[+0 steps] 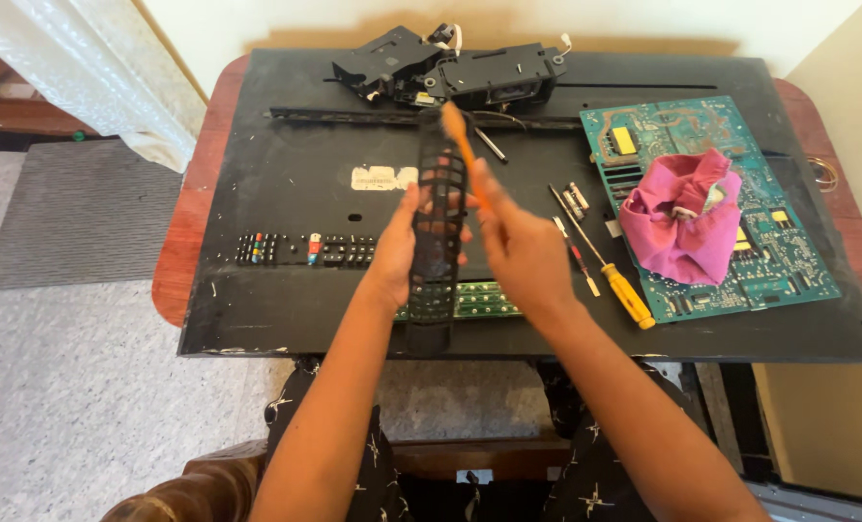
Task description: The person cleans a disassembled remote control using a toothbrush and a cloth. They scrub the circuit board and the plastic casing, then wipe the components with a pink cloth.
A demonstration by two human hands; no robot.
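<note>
The black remote-control shell (pixel 438 227), a long casing full of empty button holes, stands nearly upright between both hands, above the near edge of the counter (pixel 257 319). The left hand (pixel 399 249) is clamped on its left side, thumb up along the edge, fingers wrapped behind. The right hand (pixel 516 242) sits just right of the shell, closed around a thin orange-handled tool (pixel 462 145) that slants up past the top of the shell; its tip is blurred, so what kind of tool it is can't be told.

Right under the hands, a green strip of circuit board (pixel 474 300) lies flat on the counter, partly hidden by the shell. Left of the left hand lies a rubber button pad (pixel 305 249) with coloured keys. Just right of the right hand lie a screwdriver with a yellow handle (pixel 616 282) and a smaller thin screwdriver (pixel 576 256), with two small batteries (pixel 574 199) beyond them. Further right, a large green circuit board (pixel 711 193) carries a crumpled pink cloth (pixel 684 224). Beyond the hands, at the far edge, sits a cluster of black plastic parts (pixel 450 70). A white sticker (pixel 382 178) marks the black surface just beyond the left hand.
</note>
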